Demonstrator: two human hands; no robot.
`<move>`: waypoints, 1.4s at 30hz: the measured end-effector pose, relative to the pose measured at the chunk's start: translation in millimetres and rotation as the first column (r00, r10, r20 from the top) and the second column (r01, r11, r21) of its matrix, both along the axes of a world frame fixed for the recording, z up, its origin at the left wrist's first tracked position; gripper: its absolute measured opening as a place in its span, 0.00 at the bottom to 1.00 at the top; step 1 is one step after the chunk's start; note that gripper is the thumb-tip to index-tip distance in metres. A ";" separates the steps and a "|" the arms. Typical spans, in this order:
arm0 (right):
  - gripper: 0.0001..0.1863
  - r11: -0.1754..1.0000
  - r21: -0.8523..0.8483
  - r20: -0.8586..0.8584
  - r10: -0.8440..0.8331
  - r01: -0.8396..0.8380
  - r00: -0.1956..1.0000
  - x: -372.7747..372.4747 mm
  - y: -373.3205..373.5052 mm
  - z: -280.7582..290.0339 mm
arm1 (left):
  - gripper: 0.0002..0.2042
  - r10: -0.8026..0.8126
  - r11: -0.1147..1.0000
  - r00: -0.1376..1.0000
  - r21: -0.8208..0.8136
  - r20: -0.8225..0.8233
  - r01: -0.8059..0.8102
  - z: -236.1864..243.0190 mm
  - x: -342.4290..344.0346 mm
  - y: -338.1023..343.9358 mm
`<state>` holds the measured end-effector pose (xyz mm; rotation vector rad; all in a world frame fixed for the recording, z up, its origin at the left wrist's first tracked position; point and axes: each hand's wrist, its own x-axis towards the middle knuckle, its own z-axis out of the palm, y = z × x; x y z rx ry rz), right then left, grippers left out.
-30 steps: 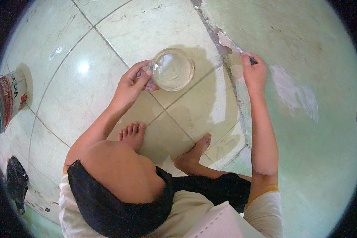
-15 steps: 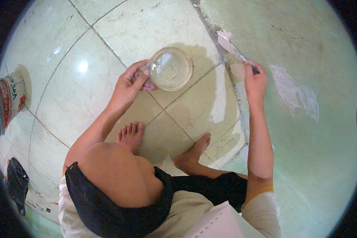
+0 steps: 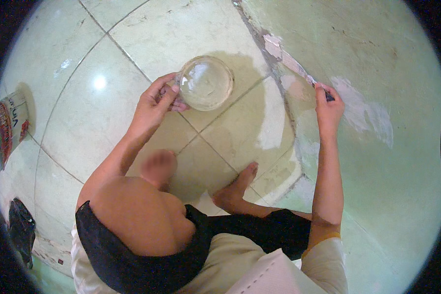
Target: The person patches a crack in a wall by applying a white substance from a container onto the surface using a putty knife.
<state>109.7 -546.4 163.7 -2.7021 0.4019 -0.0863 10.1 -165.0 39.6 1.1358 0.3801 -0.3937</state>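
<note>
Floor (image 3: 103, 122) meets one wall (image 3: 397, 63) at right edge and lies open at left, up to one bucket (image 3: 18, 117). One bowl (image 3: 207, 83), above floor, is pinched at left side by left hand (image 3: 158, 102); right hand (image 3: 329, 109) grips one scraper (image 3: 310, 79) near wall.

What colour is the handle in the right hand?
The handle looks black, best in head view.

- Tiled floor (image 3: 83, 127) bright, with round white glare toward its left edge
- Soft shadow right of the clear bowl (image 3: 231, 85), toward the floor's wall-side edge
- Left foot (image 3: 159, 166) blurred
- Strong fisheye bending, black corners
</note>
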 end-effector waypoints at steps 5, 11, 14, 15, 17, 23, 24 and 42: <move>0.14 0.993 0.054 -0.036 0.106 -0.104 0.994 -3.4 14.5 4.7 | 0.19 0.012 1.000 1.000 0.009 -0.024 -0.011 3.1 1.6 -0.2; 0.15 0.995 -0.057 0.040 0.081 -0.079 0.996 19.8 7.7 -0.1 | 0.19 -0.006 1.000 1.000 0.030 0.014 0.005 2.4 4.2 -1.5; 0.15 1.000 -0.031 0.014 0.003 -0.003 1.000 5.9 7.8 15.8 | 0.19 0.000 1.000 1.000 0.030 -0.004 0.000 1.0 0.1 0.3; 0.15 1.000 -0.018 -0.001 -0.021 0.021 1.000 3.1 11.2 20.1 | 0.19 0.004 0.999 1.000 0.037 -0.007 -0.003 0.1 -1.4 1.8; 0.15 0.996 -0.036 0.034 0.086 -0.085 0.996 0.9 24.9 19.5 | 0.19 -0.002 1.000 1.000 0.028 0.000 0.002 0.5 0.7 -1.5; 0.14 0.969 -0.090 0.037 0.233 -0.229 0.972 25.2 48.0 -17.6 | 0.20 -0.027 1.000 0.999 0.012 0.020 0.027 5.7 4.6 -1.9; 0.14 0.959 -0.142 0.039 0.252 -0.244 0.967 27.8 47.7 -19.5 | 0.20 -0.028 1.000 0.999 0.015 0.018 0.027 7.5 5.6 -2.1; 0.14 0.917 -0.286 0.007 0.293 -0.278 0.956 71.8 80.5 14.8 | 0.19 -0.019 1.000 1.000 0.019 -0.005 0.019 1.8 2.6 -0.6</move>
